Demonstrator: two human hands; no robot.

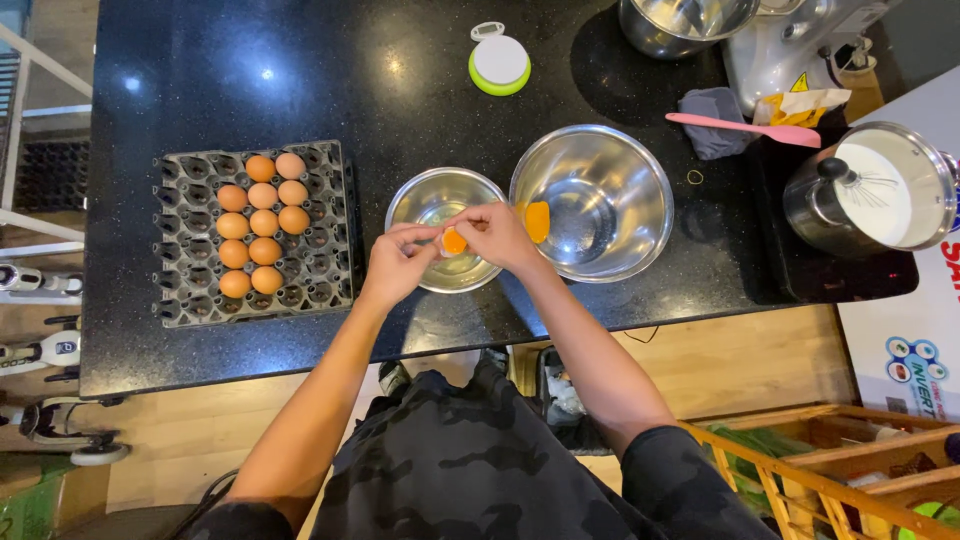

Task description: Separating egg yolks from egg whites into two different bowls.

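1. Two hands, left hand (398, 262) and right hand (497, 235), pinch a cracked eggshell (455, 241) at frame centre, over the small steel bowl (412, 203).
2. The shell looks thin and brittle, the yolk slippery; light fingertip grips at the rims suit.

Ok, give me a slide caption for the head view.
Both hands split a cracked egg over the smaller steel bowl, egg tray alongside.

We see brown eggs (262, 222) in a dark grey tray (325, 260), an orange yolk (454, 242), silver bowls (600, 200), a pink spatula (745, 128), a speckled black counter (300, 70).
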